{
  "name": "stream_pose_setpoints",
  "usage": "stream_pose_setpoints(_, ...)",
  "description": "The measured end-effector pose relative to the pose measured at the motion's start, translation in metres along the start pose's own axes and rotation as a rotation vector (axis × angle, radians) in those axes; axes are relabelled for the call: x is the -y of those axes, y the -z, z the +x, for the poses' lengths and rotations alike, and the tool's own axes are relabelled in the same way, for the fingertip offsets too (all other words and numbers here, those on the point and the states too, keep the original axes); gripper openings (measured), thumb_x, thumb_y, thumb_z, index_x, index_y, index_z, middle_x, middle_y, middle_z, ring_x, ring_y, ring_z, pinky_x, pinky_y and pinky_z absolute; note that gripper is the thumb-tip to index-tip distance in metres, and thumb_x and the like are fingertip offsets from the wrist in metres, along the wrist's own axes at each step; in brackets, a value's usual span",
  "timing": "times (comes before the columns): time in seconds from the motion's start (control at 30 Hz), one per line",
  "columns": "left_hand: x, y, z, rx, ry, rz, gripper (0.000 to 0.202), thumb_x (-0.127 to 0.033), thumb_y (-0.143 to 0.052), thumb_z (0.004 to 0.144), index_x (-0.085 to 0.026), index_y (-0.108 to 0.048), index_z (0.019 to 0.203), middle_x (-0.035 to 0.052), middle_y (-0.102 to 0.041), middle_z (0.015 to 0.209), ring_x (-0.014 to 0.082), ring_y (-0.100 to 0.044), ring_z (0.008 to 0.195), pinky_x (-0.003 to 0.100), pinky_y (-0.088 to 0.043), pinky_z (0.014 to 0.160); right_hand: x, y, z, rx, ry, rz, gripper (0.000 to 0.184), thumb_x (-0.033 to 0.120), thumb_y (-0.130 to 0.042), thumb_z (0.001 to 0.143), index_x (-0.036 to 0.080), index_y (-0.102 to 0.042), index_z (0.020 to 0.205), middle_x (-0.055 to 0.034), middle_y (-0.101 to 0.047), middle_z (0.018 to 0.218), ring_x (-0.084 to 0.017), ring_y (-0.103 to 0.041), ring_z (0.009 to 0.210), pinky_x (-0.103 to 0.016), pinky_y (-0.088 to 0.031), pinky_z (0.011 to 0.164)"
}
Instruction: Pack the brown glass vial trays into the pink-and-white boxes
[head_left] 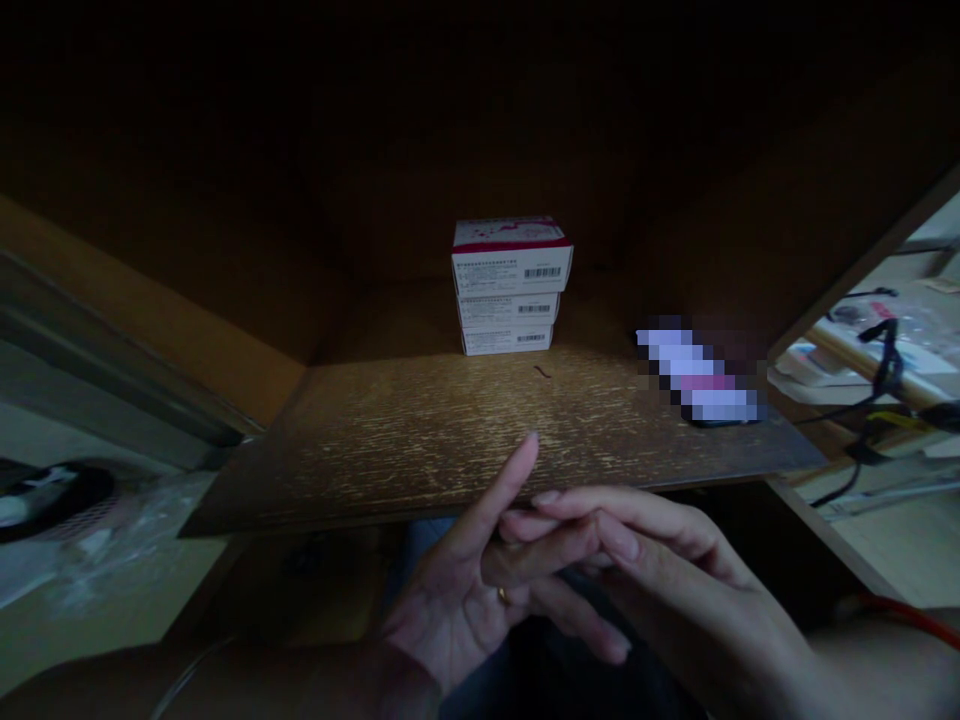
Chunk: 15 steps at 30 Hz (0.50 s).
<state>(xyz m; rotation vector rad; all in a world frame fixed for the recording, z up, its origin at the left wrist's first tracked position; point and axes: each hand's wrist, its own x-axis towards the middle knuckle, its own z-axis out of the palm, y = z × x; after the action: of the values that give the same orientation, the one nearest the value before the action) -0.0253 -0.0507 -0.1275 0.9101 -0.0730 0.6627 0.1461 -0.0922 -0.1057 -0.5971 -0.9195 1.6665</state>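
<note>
My left hand (457, 590) is palm up below the front edge of a wooden shelf (420, 440), fingers spread, forefinger pointing up, a gold ring on one finger. My right hand (660, 570) comes in from the right, its fingers laid across the left hand's fingers and touching them. Neither hand holds anything. At the back of the shelf stands a stack of three white boxes (510, 290) with a pink top and barcode labels, well beyond both hands.
A phone-like object with a blurred screen (701, 380) lies on the shelf's right side. The cabinet interior behind is dark. To the right, a table carries black cables (885, 360) and papers. At the left are a plastic bag and a dark round object (45, 495).
</note>
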Motion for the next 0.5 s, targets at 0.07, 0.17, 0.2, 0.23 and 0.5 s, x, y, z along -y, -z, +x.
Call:
stream_pose_setpoints(0.07,0.002,0.001,-0.001,0.007,-0.005,-0.001,0.074,-0.052,-0.060,0.088,-0.036,-0.024,0.151,-0.0017,-0.053,0.143,0.0189,-0.065,0.113,0.032,-0.048,0.100,0.000,0.000,-0.001,-0.008,0.012,-0.025,0.020,0.033,-0.058,0.096,0.033,-0.075,0.106,0.0017,-0.076,0.109,-0.011,-0.071,0.102,-0.016,-0.056,0.081)
stream_pose_setpoints(0.17,0.001,-0.002,-0.004,0.005,0.009,-0.004,0.076,-0.052,-0.061,0.087,-0.035,-0.024,0.151,-0.0008,-0.054,0.143,0.0186,-0.065,0.113,0.031,-0.047,0.099,0.001,-0.001,-0.002,-0.019,0.021,-0.058,0.020,0.033,-0.058,0.095,0.033,-0.076,0.104,0.0007,-0.078,0.105,-0.014,-0.073,0.096,-0.021,-0.058,0.083)
stream_pose_setpoints(0.2,-0.001,-0.004,-0.004,-0.020,0.029,-0.008,0.075,-0.053,-0.062,0.086,-0.036,-0.025,0.150,-0.0005,-0.054,0.143,0.0189,-0.065,0.112,0.031,-0.047,0.099,0.002,-0.002,-0.002,-0.025,0.020,-0.058,0.020,0.032,-0.058,0.095,0.033,-0.076,0.104,0.0005,-0.078,0.105,-0.014,-0.073,0.096,-0.022,-0.059,0.082)
stream_pose_setpoints(0.23,-0.003,-0.007,-0.005,-0.058,0.049,-0.017,0.075,-0.053,-0.063,0.085,-0.037,-0.028,0.149,-0.0005,-0.056,0.141,0.0190,-0.066,0.111,0.032,-0.047,0.098,0.003,-0.003,-0.002,-0.028,0.019,-0.057,0.020,0.033,-0.058,0.095,0.033,-0.076,0.103,0.0003,-0.078,0.105,-0.015,-0.074,0.096,-0.022,-0.059,0.081)
stream_pose_setpoints(0.5,-0.021,-0.024,0.000,-0.199,0.179,-0.298,0.070,-0.043,-0.061,0.085,-0.023,-0.037,0.147,0.0080,-0.061,0.135,0.0201,-0.064,0.111,0.032,-0.044,0.099,0.005,-0.006,-0.003,-0.045,0.025,-0.080,0.020,0.034,-0.058,0.095,0.033,-0.078,0.100,-0.0003,-0.079,0.094,-0.017,-0.072,0.101,-0.026,-0.058,0.088)
